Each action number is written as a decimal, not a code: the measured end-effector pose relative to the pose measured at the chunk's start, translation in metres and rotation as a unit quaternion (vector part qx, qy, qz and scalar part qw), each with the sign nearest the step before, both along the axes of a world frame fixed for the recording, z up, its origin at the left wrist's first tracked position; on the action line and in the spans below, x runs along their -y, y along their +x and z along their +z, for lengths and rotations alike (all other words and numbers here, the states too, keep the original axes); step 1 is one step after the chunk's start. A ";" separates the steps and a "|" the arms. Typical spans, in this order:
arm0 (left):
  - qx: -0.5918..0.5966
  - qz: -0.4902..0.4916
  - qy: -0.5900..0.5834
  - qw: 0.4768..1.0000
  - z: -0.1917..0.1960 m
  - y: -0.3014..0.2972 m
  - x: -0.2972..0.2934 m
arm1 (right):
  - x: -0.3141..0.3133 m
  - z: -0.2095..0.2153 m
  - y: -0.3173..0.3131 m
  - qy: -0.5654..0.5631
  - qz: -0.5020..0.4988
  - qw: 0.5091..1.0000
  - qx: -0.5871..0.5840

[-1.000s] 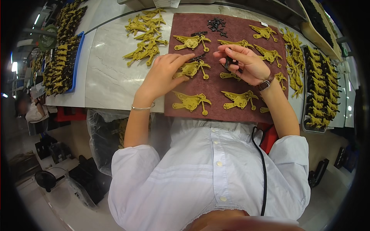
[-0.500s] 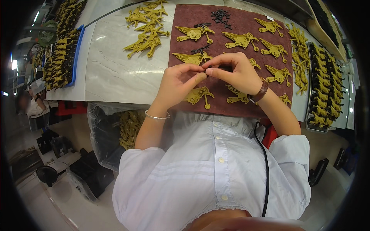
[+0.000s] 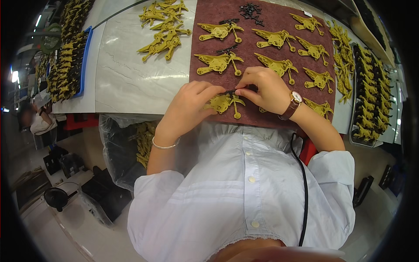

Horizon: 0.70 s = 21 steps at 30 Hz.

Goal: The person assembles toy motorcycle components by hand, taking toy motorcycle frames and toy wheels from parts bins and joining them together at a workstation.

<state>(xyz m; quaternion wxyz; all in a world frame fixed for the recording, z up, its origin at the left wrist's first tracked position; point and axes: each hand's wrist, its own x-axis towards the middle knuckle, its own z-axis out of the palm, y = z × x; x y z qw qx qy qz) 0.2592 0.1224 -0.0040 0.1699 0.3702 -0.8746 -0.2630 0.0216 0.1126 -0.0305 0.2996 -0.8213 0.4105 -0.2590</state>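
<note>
Both of my hands are at the near part of the maroon mat. Between my fingertips lies a small, thin black plastic part, along the upper edge of a mustard-yellow bird-beak-shaped plastic piece. My right hand pinches the black part's right end. My left hand has its index finger at the left end, its thumb lower beside the yellow piece. Farther up, two yellow pieces lie with black parts at their top edges.
Several more yellow pieces lie in rows on the mat. Loose black parts are heaped at its far edge. Yellow piles flank the mat. A filled tray stands right, a blue tray left. A plastic-lined bin is below.
My hands have come down and slightly apart, from above the mat onto the near yellow piece. The black part now shows along that piece's top edge. The view has shifted slightly.
</note>
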 end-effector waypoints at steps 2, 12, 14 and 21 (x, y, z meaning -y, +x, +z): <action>0.021 -0.015 -0.022 0.999 0.005 -0.002 -0.002 | -0.001 0.002 0.000 0.008 0.000 1.000 -0.003; 0.095 -0.068 -0.073 0.990 0.004 -0.003 0.001 | 0.002 0.002 -0.003 0.018 -0.004 1.000 -0.018; 0.113 -0.069 -0.088 0.987 0.004 -0.004 0.000 | 0.003 0.000 -0.004 0.010 0.001 1.000 -0.023; 0.148 -0.082 -0.088 0.982 0.012 -0.007 0.002 | 0.003 0.032 -0.032 0.160 0.024 0.981 0.106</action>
